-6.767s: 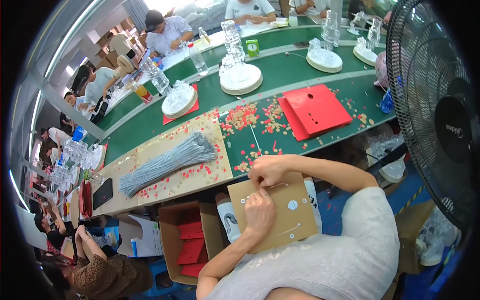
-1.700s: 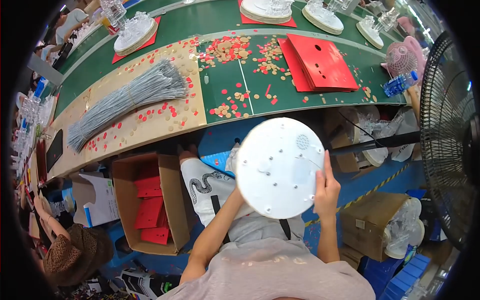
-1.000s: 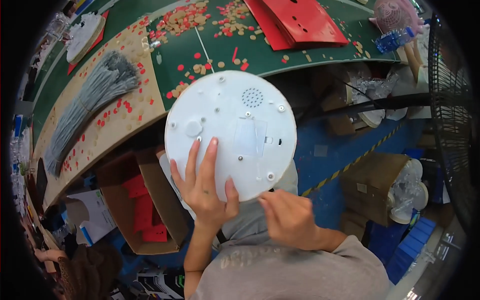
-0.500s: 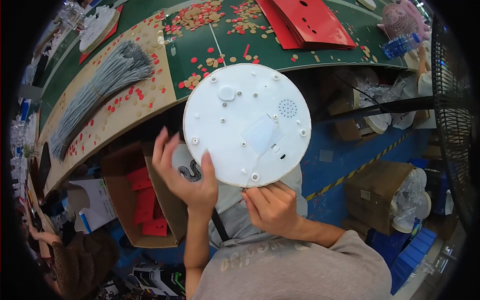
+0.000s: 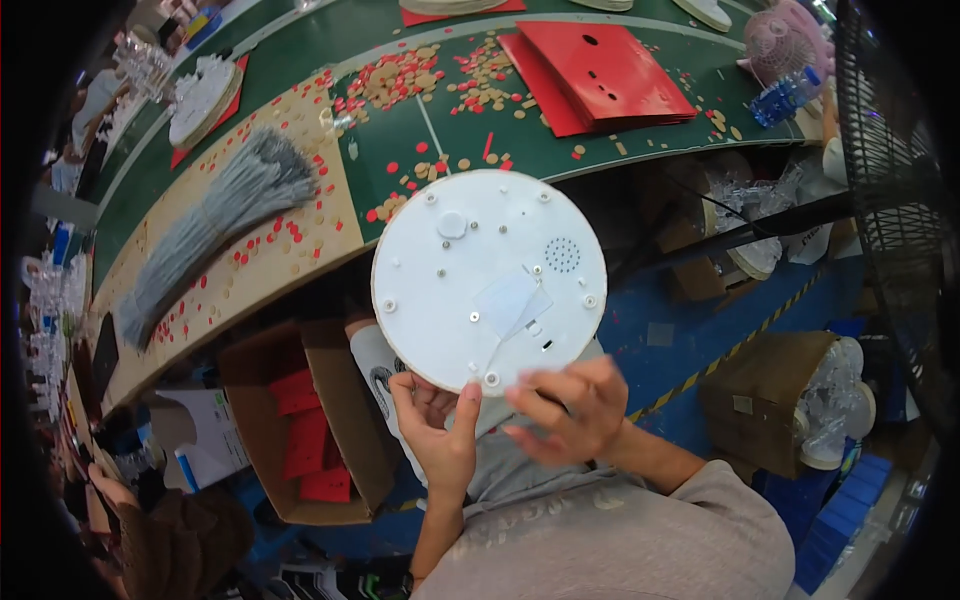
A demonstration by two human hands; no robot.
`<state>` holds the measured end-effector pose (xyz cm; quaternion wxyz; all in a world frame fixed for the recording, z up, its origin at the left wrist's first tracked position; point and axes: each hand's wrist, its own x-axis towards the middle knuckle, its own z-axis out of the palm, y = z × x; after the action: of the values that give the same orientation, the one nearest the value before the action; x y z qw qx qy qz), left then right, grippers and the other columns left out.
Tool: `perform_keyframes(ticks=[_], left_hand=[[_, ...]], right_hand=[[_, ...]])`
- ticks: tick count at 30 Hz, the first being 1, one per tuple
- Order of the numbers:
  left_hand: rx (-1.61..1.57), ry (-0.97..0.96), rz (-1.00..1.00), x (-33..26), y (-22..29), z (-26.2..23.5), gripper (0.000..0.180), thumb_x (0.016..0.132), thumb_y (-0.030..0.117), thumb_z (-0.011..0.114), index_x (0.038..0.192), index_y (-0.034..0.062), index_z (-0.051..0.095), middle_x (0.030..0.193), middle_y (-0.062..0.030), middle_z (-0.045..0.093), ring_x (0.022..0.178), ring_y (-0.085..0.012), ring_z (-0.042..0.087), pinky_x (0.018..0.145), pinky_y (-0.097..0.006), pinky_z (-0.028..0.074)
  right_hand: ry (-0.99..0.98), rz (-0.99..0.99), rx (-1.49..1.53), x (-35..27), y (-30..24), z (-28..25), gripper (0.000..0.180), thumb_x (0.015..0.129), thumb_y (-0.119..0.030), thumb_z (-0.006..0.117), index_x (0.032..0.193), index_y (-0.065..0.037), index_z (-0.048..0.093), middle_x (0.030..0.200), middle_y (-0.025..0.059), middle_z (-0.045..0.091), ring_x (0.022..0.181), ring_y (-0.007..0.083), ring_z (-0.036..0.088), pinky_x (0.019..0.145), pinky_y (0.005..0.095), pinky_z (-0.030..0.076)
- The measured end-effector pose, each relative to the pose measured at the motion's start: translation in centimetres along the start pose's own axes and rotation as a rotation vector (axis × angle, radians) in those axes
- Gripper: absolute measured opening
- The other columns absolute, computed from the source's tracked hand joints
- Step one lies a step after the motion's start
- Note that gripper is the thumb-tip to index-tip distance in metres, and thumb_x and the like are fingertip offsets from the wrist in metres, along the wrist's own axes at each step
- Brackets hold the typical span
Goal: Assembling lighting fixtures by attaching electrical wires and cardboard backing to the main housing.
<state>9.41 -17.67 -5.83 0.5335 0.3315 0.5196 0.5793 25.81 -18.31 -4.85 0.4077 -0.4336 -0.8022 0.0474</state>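
Observation:
A white round plastic housing (image 5: 430, 330) hangs over my lap, its flat face toward me and its far edge close to the bench front. The face carries several screws, a cluster of small holes and a pale rectangular patch (image 5: 512, 304). From the patch a thin pale strand runs down to the near rim. My left hand (image 5: 445, 435) grips that rim, thumb on the face and fingers tucked behind. Beside the lower right rim is my right hand (image 5: 580, 410), smeared by motion. Its fingers look bent, but whether they hold anything is unclear.
Red and tan discs (image 5: 395, 80) litter the green bench (image 5: 375, 135). A bundle of grey wire ties (image 5: 215, 225) and stacked red sheets (image 5: 610, 75) lie there. A cardboard box (image 5: 345, 430) with red pieces stands at left. A black fan (image 5: 890, 200) is at right.
My left hand has gone from free and spread to gripping the housing's lower rim. My right hand has left that rim and moved right. The housing appears lower in view.

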Motion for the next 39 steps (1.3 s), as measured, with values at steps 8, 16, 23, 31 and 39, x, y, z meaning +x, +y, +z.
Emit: perform_keyframes(ticks=[8, 16, 23, 31, 39], left_hand=[[0.271, -0.097, -0.091, 0.0, 0.5, -2.4, 0.016, 0.101, 0.008, 0.064, 0.092, 0.0012, 0.052, 0.078, -0.0103, 0.067, 0.053, -0.0095, 0.059, 0.047, -0.024, 0.046], [0.124, -0.039, -0.058, 0.0, -0.5, -0.8, 0.018, 0.105, 0.017, 0.058, 0.099, 0.0045, 0.046, 0.067, -0.0147, 0.067, 0.043, -0.0075, 0.047, 0.042, -0.02, 0.031], [0.256, -0.003, -0.029, 1.0, 0.5, -2.2, 0.023, 0.106, 0.017, 0.055, 0.091, -0.0002, 0.054, 0.068, -0.0152, 0.069, 0.047, -0.0067, 0.047, 0.045, -0.02, 0.032], [0.259, 0.0, -0.029, 1.1, 1.0, -1.3, 0.041, 0.107, 0.021, 0.053, 0.075, -0.0035, 0.063, 0.068, -0.0133, 0.07, 0.051, -0.008, 0.051, 0.05, -0.021, 0.036], [0.099, -0.005, 0.007, 0.9, -0.4, -2.1, 0.035, 0.106, 0.017, 0.055, 0.076, -0.0009, 0.058, 0.066, -0.0112, 0.064, 0.048, -0.0075, 0.048, 0.047, -0.021, 0.031]], right_hand=[[-0.031, -0.009, -0.123, 3.6, 3.6, -0.6, 0.049, 0.095, -0.052, 0.06, 0.124, -0.015, 0.072, 0.143, 0.0146, 0.061, 0.134, 0.0341, 0.052, 0.104, 0.053, 0.036], [0.086, 0.63, -0.738, 15.4, 25.3, -0.4, 0.065, 0.093, -0.061, 0.061, 0.131, -0.008, 0.065, 0.144, 0.0236, 0.054, 0.139, 0.0387, 0.045, 0.114, 0.0511, 0.033], [-0.151, 0.635, -0.617, 16.4, 26.4, -0.7, 0.057, 0.098, -0.052, 0.057, 0.127, -0.003, 0.066, 0.123, 0.0242, 0.064, 0.116, 0.0377, 0.062, 0.097, 0.0524, 0.047], [0.236, 0.048, -1.127, 19.0, 20.8, -7.9, 0.01, 0.09, -0.019, 0.061, 0.086, -0.01, 0.063, 0.069, 0.0119, 0.065, 0.064, 0.0292, 0.069, 0.056, 0.0426, 0.054], [0.592, 0.704, 0.487, 7.7, 8.5, -7.6, 0.027, 0.109, -0.021, 0.052, 0.11, 0.0, 0.068, 0.073, 0.0028, 0.066, 0.042, 0.0041, 0.048, 0.031, 0.0211, 0.031]])
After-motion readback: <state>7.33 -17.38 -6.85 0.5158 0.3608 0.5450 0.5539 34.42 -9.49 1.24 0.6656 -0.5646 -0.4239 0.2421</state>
